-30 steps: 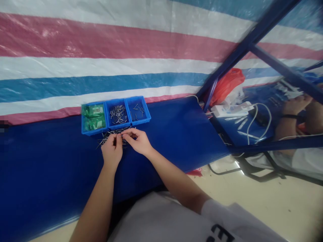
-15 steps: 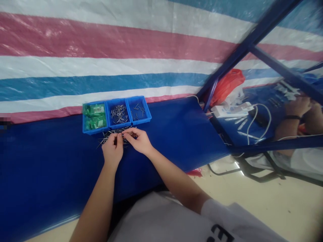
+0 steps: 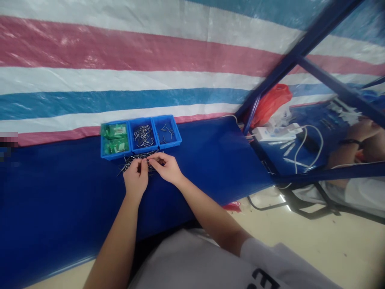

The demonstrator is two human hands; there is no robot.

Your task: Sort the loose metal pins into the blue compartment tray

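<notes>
My left hand and my right hand meet at the fingertips, both in a pinch; whatever they hold between them is too small to make out. Just beyond and partly under them lies a pile of thin metal pieces on the blue table. Behind the pile three blue bins stand side by side. Green packets fill the left bin, many short metal pieces lie in the middle bin, and several are scattered in the right bin.
The blue table runs along a striped sheet. To the right are a dark blue frame, a red bag, a white power strip and cables. Another person's forearms show beyond the frame.
The bins and my hands appear slightly further right in the view. My fingertips stay together. Beyond the frame, the other person's hands have moved a little to the right.
</notes>
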